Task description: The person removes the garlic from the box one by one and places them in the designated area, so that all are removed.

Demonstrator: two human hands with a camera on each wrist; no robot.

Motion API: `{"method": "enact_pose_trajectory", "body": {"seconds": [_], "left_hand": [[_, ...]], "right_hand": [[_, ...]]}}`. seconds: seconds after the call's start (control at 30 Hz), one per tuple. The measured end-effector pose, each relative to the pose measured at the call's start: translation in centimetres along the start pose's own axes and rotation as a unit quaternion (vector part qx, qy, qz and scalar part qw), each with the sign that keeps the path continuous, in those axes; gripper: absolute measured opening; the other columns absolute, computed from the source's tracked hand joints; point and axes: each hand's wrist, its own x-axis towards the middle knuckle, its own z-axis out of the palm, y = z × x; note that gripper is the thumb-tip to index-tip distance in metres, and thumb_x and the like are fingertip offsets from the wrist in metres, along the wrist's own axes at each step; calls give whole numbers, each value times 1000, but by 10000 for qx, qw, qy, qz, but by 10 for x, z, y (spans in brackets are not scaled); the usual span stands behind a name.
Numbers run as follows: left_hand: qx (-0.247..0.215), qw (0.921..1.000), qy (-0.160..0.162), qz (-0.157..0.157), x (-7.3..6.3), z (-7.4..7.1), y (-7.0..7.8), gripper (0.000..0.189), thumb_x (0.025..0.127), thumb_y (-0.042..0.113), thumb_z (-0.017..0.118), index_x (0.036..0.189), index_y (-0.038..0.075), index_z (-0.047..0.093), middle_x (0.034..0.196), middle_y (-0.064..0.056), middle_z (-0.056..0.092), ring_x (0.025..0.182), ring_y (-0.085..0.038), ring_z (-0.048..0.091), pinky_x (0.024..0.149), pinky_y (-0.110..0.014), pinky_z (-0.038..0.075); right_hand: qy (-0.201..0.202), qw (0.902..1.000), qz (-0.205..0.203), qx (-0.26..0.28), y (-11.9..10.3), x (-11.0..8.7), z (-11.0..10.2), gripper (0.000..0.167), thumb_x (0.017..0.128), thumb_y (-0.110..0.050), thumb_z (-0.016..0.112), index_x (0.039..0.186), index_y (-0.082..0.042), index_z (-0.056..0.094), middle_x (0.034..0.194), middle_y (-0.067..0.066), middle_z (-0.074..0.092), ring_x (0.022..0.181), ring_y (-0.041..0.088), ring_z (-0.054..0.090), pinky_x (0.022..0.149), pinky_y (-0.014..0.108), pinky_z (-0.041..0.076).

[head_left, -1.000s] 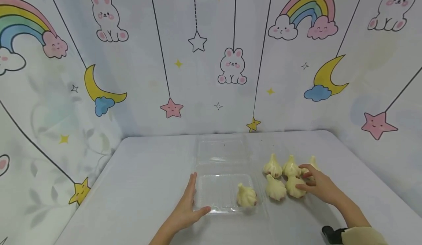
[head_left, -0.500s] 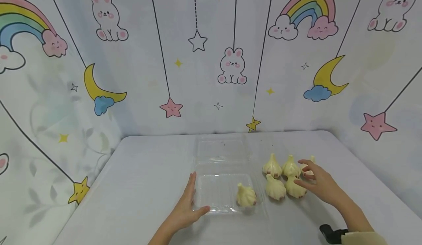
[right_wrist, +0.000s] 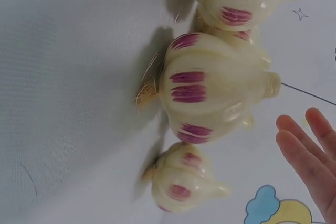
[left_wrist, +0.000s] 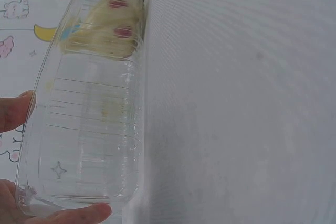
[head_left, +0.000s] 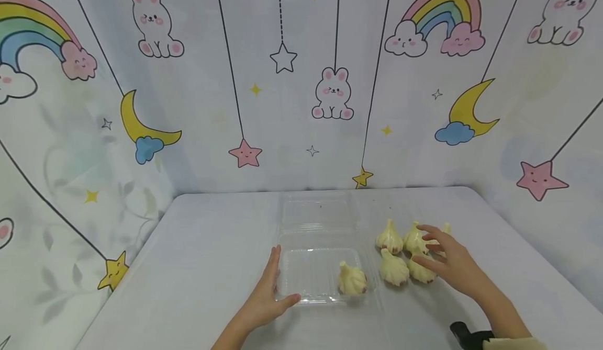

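Note:
In the head view, my left hand (head_left: 266, 295) lies along the left side of a clear plastic clamshell box (head_left: 308, 274), its fingers straight and the thumb at the front rim. One garlic bulb (head_left: 352, 278) with purple streaks sits in the box's right end. My right hand (head_left: 454, 266) hovers with spread fingers over a cluster of garlic bulbs, holding nothing. Beneath it, the front right bulb (head_left: 421, 270) and the bulb behind (head_left: 415, 239) are partly covered. The right wrist view shows its fingers apart from the largest bulb (right_wrist: 215, 87).
The box's lid (head_left: 316, 214) lies folded back on the white table (head_left: 221, 235). Two more garlic bulbs stand nearer the box, one in front (head_left: 394, 267) and one behind (head_left: 389, 237); another bulb (head_left: 447, 228) is mostly hidden behind the right hand. A patterned curtain (head_left: 292, 104) hangs behind.
My right hand has drifted slightly left and away from me over the bulbs, fingers still spread. The left hand, box and garlic have kept their places.

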Motion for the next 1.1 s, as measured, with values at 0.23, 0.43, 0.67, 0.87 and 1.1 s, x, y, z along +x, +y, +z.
{"method": "enact_pose_trajectory", "body": {"seconds": [0.23, 0.43, 0.67, 0.87, 1.1], "left_hand": [[-23, 10000, -25, 26, 1, 0, 0, 102, 79, 20, 71, 145, 3, -5, 146, -31, -11, 122, -60, 18, 88, -65, 33], [-101, 9999, -14, 1, 1, 0, -1, 102, 79, 20, 71, 145, 2, -4, 146, -31, -11, 122, -61, 16, 88, -66, 32], [-107, 9999, 11, -43, 1, 0, 1, 102, 78, 19, 72, 146, 6, -3, 147, -28, -11, 123, -59, 18, 89, -65, 34], [-55, 10000, -12, -42, 1, 0, 1, 102, 79, 19, 72, 146, 4, -4, 147, -29, -11, 123, -59, 18, 88, -65, 34], [-24, 10000, 17, -82, 1, 1, 0, 102, 78, 20, 72, 146, 4, -3, 147, -29, -10, 122, -59, 19, 88, -64, 34]], "right_hand": [[-75, 9993, -172, 338, -10, -1, 7, 61, 84, -27, 67, 136, -12, 38, 121, 23, 49, 105, 44, 53, 81, 54, 48], [-276, 9964, -136, 790, -19, -1, 15, 58, 85, -28, 65, 135, -14, 38, 124, 22, 47, 107, 43, 51, 81, 56, 47], [-399, 9923, -269, 1140, -28, 1, 24, 55, 84, -28, 66, 133, -18, 41, 127, 18, 48, 107, 40, 52, 81, 51, 49], [-584, 9861, -451, 1488, -40, 1, 34, 50, 83, -28, 67, 128, -20, 46, 126, 8, 50, 110, 38, 51, 81, 44, 51], [-695, 9811, -620, 1694, -56, 2, 47, 49, 83, -26, 67, 127, -17, 48, 126, 9, 51, 108, 32, 53, 80, 36, 52]]}}
